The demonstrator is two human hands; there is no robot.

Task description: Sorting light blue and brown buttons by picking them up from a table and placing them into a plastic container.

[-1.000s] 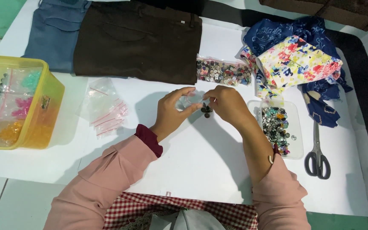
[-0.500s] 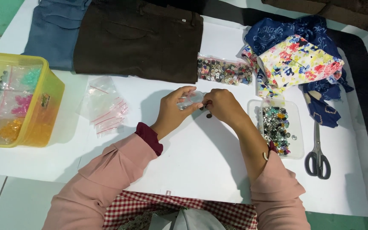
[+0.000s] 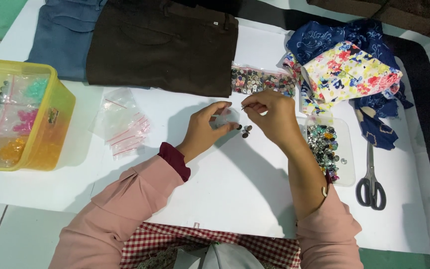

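Note:
My left hand [image 3: 206,127] holds a small clear plastic bag [image 3: 224,117] above the white table [image 3: 215,199]. My right hand [image 3: 269,117] pinches something small and dark, likely a button, at the bag's mouth. A few dark buttons [image 3: 245,131] lie on the table just below both hands. A clear lid [image 3: 347,149] with a heap of shiny mixed buttons [image 3: 323,144] sits right of my right wrist.
A yellow plastic box [image 3: 51,134] of coloured bits stands at the left. Empty zip bags [image 3: 120,122] lie beside it. Brown trousers [image 3: 160,45] and blue jeans [image 3: 60,35] lie at the back, a bag of buttons [image 3: 260,80], floral and blue fabrics [image 3: 349,69], and scissors [image 3: 371,179] at the right.
My hands have stayed together over the same spot. The right hand's fingers have shifted slightly at the bag's mouth.

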